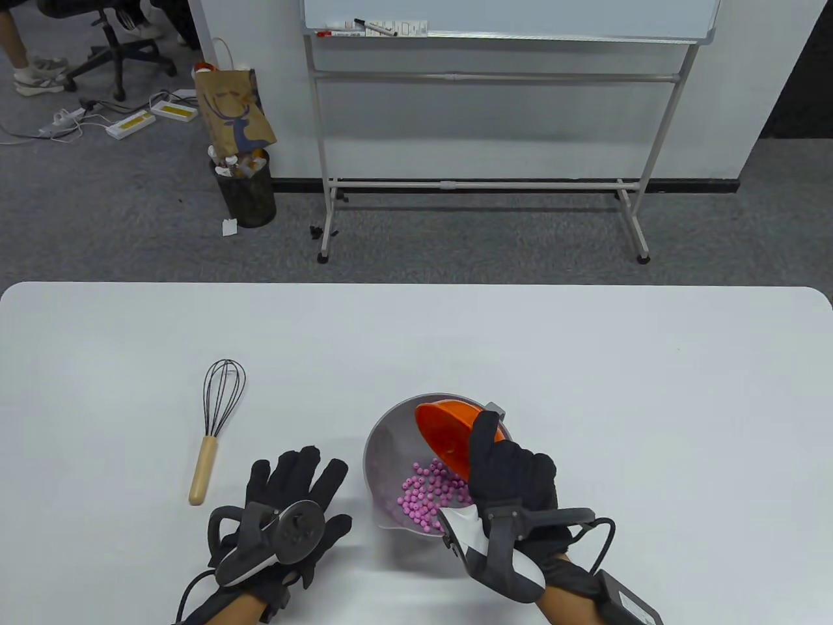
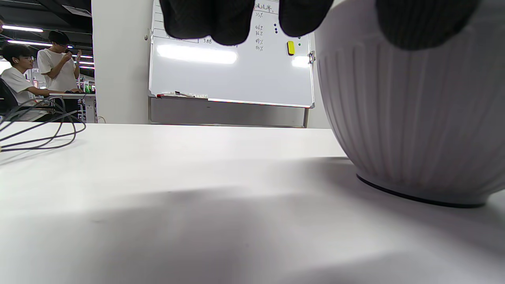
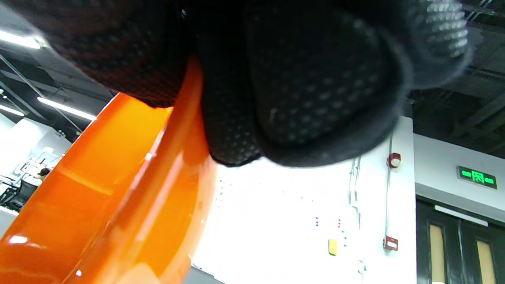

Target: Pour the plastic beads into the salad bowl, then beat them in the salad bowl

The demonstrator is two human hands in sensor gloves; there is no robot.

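A: Table view, left to right. Whisk point(image 1: 215, 430) lies flat on the white table point(image 1: 586, 364), untouched. Long axis runs roughly 12 to 6 o'clock, black wire head toward 12, wooden handle toward 6, leaning slightly to 7.

B: Left hand point(image 1: 286, 514)?

A: Palm down on the table at about 4 o'clock from the whisk handle, fingers straight and spread, holding nothing. It sits just beside the salad bowl point(image 1: 384, 456), at the bowl's 9 o'clock. The left wrist view shows the bowl's ribbed grey wall point(image 2: 414, 118) standing upright on the table, with the whisk wires point(image 2: 39, 126) at the far left.

B: Containers and contents?

A: The grey salad bowl holds a cluster of pink plastic beads point(image 1: 429, 491), gathered in the near half of the bowl toward 6 o'clock. Over it is an orange bowl point(image 1: 452, 433), tipped steeply, its open mouth facing about 8 o'clock and down into the salad bowl. No beads visible inside the orange bowl.

B: Right hand point(image 1: 511, 472)?

A: Grips the orange bowl at its right side, thumb over the rim, fingers curled behind. The right wrist view confirms glove fabric pressed against the orange wall point(image 3: 118, 197). The hand hangs over the salad bowl's 4 o'clock edge.
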